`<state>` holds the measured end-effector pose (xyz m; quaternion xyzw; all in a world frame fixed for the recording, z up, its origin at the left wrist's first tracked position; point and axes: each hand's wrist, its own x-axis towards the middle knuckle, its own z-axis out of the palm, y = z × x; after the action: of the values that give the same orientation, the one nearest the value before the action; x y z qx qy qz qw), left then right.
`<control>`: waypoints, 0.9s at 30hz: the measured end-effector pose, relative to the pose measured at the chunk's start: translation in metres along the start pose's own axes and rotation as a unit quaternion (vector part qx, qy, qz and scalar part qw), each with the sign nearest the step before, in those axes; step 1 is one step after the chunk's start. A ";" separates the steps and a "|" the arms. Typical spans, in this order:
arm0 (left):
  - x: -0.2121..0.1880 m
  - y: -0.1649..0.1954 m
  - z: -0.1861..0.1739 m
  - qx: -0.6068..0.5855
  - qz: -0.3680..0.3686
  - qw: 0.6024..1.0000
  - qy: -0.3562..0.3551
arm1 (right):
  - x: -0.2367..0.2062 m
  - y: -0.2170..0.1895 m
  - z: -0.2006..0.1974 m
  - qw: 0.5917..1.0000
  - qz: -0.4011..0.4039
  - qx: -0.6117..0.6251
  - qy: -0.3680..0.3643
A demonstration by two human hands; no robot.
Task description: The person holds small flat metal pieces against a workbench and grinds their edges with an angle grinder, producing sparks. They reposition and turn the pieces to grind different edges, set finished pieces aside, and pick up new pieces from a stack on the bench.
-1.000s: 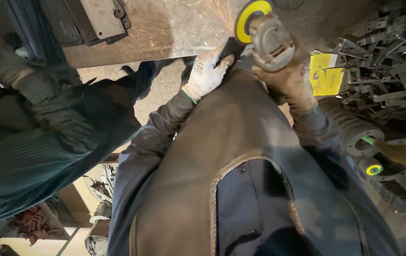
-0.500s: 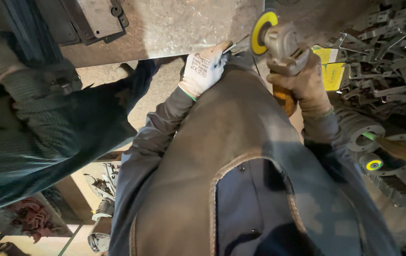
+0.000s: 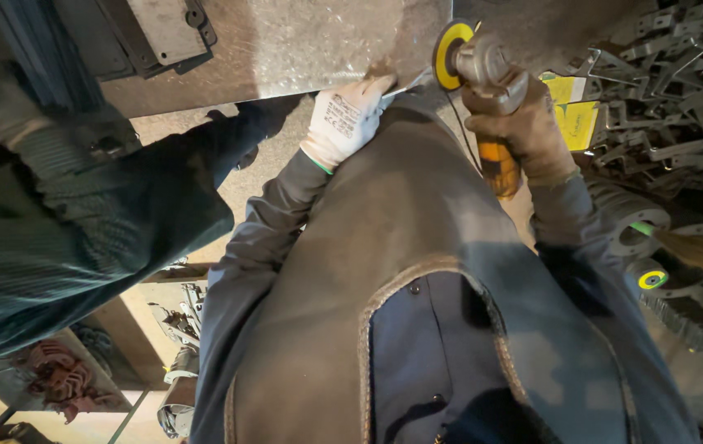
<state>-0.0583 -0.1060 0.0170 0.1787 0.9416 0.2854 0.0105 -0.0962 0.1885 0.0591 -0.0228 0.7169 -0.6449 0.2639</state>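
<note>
Steel sheet [image 3: 285,49] under gloved left hand [image 3: 343,119], grinder [image 3: 483,74] beside.

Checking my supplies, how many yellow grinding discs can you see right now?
2. One disc is on the grinder in the right hand; a second disc lies at the right among metal parts. More may be hidden.

The left glove [image 3: 343,119] is white with a green cuff edge and dark print; the right glove [image 3: 528,131] is dirty brown. The grinder [image 3: 483,74] is grey with a yellow disc [image 3: 450,53] and an orange handle [image 3: 499,168]. The apron [image 3: 351,312] is brown over dark blue clothes [image 3: 425,362], and the plate [image 3: 285,49] is dull grey.
</note>
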 end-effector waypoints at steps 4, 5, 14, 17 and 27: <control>0.003 -0.010 -0.024 -0.013 -0.026 0.999 0.044 | -0.005 0.014 0.003 0.998 0.027 -0.028 0.038; 0.002 -0.016 -0.032 -0.005 -0.043 0.998 0.050 | -0.008 0.017 0.003 0.997 0.041 -0.048 0.039; -0.001 -0.066 -0.016 -0.884 -0.052 0.435 0.163 | -0.005 0.036 0.031 0.993 0.050 -0.046 0.100; 0.000 -0.062 -0.006 -0.947 -0.082 0.304 0.071 | -0.007 0.035 0.034 0.995 0.001 0.091 0.043; -0.054 -0.034 0.007 -0.931 -0.084 0.341 0.097 | -0.023 0.021 0.047 0.990 0.051 0.099 0.091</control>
<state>-0.0179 -0.1472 -0.0116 -0.0552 0.0713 0.9906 0.1025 -0.0508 0.1572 0.0461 0.0987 0.6707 -0.6978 0.2312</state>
